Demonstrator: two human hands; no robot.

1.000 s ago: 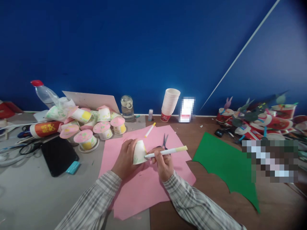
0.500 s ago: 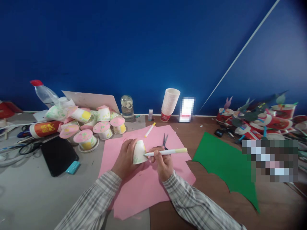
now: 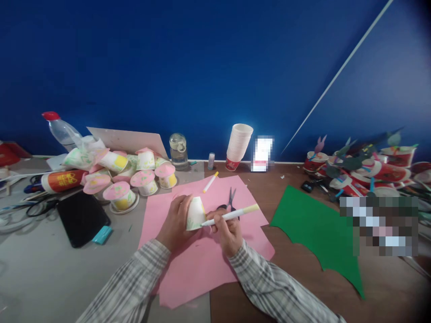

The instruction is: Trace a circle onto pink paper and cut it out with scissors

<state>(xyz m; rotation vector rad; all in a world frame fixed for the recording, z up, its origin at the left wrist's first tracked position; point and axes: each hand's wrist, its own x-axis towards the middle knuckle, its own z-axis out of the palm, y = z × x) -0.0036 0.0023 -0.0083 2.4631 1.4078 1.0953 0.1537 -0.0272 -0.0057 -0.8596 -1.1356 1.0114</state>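
Observation:
My left hand (image 3: pixel 177 218) is wrapped round a white paper cup (image 3: pixel 195 214) that bears green strokes near its lower edge and a yellow patch on its right side. Pinched in the fingers of my right hand (image 3: pixel 227 231) is a white marker pen (image 3: pixel 232 215) with a pale yellow end; its tip meets the cup's wall low on the right. Both hands are above a sheet of pink paper (image 3: pixel 191 273). Just behind my right hand lie dark scissors (image 3: pixel 230 197) with their blades slightly apart. A second marker (image 3: pixel 211 182) with yellow ends lies farther back on the sheet.
Several decorated cups with pink tops (image 3: pixel 144 178) crowd the left, near a black tablet-like slab (image 3: pixel 82 220). A tall stack of paper cups (image 3: pixel 239 146) leans by the blue wall, beside a glass jar (image 3: pixel 178 152). Green paper (image 3: pixel 316 231) and red cups (image 3: pixel 390 171) occupy the right.
The marker's tip has moved down along the cup's wall, and its far end has dipped left and risen slightly. My left hand and the cup stay nearly still.

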